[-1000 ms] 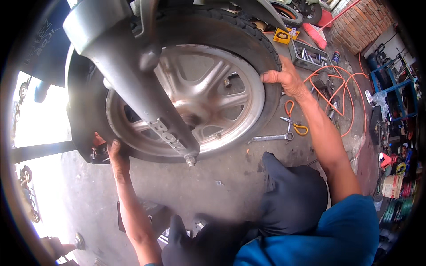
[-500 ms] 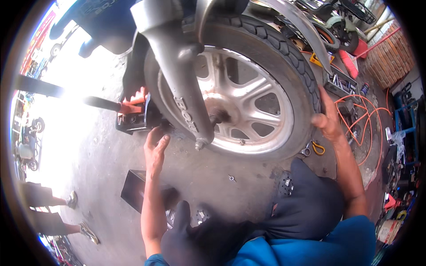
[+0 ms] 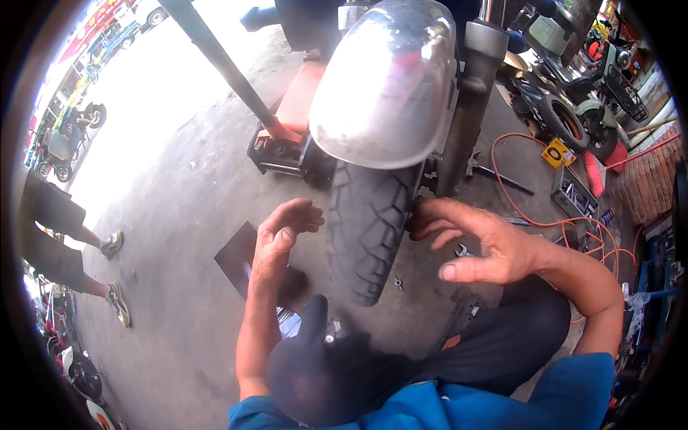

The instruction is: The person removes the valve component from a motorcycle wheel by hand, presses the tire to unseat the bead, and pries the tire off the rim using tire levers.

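Now that the tyre (image 3: 371, 229) has come tread-on, both sides seem reachable, the left hand (image 3: 279, 233) open and empty, the right hand (image 3: 487, 240) half-open, gripping nothing, perhaps touching rubber.

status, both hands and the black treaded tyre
Left hand open, apart from black treaded rubber tyre. Right hand open beside it, contact unclear. Curved silver fender hides its top.

The tyre (image 3: 369, 229) is charcoal, patterned with zigzag grooves; the mudguard (image 3: 380, 107) is silver (nearly white where light strikes). Left, a red-and-black jack (image 3: 295, 104); far right, an orange hose (image 3: 493, 159) and yellow box (image 3: 556, 153); near right, a blue sleeve (image 3: 573, 390).
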Demonstrator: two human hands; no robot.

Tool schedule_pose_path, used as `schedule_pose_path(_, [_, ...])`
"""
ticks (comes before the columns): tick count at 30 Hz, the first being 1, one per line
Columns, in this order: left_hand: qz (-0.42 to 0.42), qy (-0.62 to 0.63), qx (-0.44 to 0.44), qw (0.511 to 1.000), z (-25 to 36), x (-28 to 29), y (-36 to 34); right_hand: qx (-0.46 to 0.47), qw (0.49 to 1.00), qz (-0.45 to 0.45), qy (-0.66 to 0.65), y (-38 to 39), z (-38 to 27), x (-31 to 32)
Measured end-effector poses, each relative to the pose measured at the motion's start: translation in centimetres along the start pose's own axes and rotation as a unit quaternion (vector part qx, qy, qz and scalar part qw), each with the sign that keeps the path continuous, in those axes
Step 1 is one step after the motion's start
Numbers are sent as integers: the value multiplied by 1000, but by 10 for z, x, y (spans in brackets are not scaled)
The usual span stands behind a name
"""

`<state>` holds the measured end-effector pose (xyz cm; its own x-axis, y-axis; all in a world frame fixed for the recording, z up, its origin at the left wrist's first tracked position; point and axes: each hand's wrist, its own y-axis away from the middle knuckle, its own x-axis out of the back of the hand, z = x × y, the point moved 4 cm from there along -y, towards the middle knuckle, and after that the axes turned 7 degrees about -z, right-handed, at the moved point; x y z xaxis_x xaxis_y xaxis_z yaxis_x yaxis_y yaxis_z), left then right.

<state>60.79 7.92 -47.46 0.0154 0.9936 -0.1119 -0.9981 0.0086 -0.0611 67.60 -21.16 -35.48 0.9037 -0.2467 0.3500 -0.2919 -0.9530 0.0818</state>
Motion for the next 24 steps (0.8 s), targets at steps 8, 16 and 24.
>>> schedule_pose_path(8, [120, -35, -22, 992, -21, 65, -12, -78, 995, 60, -31, -94, 42, -36])
schedule_pose_path(16, [252, -116, -100, 955, -29, 35, -13, 14, 954, 299, -9, -170, 70, -23])
schedule_pose_path(24, [260, -112, -84, 955, -3, 30, -26, 65, 918, 385, -68, -188, 43, -31])
